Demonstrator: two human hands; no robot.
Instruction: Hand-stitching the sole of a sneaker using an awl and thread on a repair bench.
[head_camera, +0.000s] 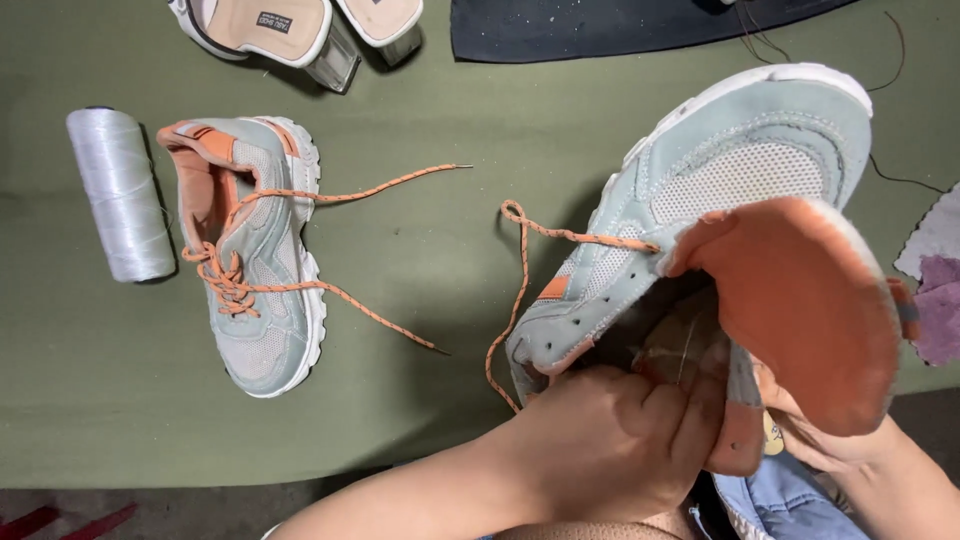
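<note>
Left hand (600, 440) is curled, fingers pressed down into the opening of a pale green shoe (720, 180) held up off the surface (450, 330), gripping its edge. Right hand (850, 440) sits mostly hidden under the orange insole (810, 310), which is pulled up and out of the shoe; it seems to pinch the insole from below, though I cannot tell for sure. An orange lace (520, 290) hangs loose from the shoe. Well apart to the left, the matching shoe (255, 255) lies on the green surface beside a white thread spool (120, 195).
</note>
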